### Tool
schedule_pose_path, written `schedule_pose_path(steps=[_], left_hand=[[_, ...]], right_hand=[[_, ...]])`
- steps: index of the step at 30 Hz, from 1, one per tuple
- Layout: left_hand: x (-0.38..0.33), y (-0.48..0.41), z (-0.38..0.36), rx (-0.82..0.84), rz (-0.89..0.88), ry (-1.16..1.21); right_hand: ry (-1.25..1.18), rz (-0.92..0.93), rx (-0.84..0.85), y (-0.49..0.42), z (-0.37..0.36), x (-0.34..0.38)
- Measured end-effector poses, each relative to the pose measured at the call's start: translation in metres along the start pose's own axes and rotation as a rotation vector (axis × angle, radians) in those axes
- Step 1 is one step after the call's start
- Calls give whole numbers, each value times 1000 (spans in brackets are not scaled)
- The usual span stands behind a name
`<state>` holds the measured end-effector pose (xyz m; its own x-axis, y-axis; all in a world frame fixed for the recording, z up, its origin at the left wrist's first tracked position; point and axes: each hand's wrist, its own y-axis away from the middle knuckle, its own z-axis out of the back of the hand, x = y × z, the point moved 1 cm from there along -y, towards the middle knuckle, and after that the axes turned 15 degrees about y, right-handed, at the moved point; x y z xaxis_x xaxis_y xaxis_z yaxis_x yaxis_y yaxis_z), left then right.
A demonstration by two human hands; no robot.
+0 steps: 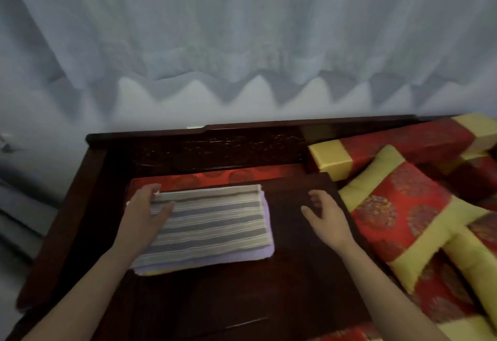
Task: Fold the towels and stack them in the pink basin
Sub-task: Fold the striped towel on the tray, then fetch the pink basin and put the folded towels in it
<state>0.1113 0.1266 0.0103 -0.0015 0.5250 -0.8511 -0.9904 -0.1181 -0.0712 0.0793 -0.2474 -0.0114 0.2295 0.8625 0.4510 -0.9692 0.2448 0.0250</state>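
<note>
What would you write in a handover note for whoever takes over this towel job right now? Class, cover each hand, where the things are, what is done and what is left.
Left hand: on the left end of the striped towel, thumb on top; whether it grips is unclear.
Right hand: relaxed, holding nothing, above the dark wooden surface.
Things: the striped towel lies folded on a lavender towel, with a yellow towel edge showing beneath. The pink basin is not in view.
Done: the towels are folded and stacked on the wood.
Left: find the basin and put the stack in it.
</note>
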Motion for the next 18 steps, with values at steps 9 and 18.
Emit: schedule_pose_path(steps=[9,18], left_hand=[[-204,114,-189,485,383,992],[-408,338,-435,1005,354,986]], right_hand=[[-420,-491,-269,151,207,-183],[-868,-792,-619,383,360,-426]])
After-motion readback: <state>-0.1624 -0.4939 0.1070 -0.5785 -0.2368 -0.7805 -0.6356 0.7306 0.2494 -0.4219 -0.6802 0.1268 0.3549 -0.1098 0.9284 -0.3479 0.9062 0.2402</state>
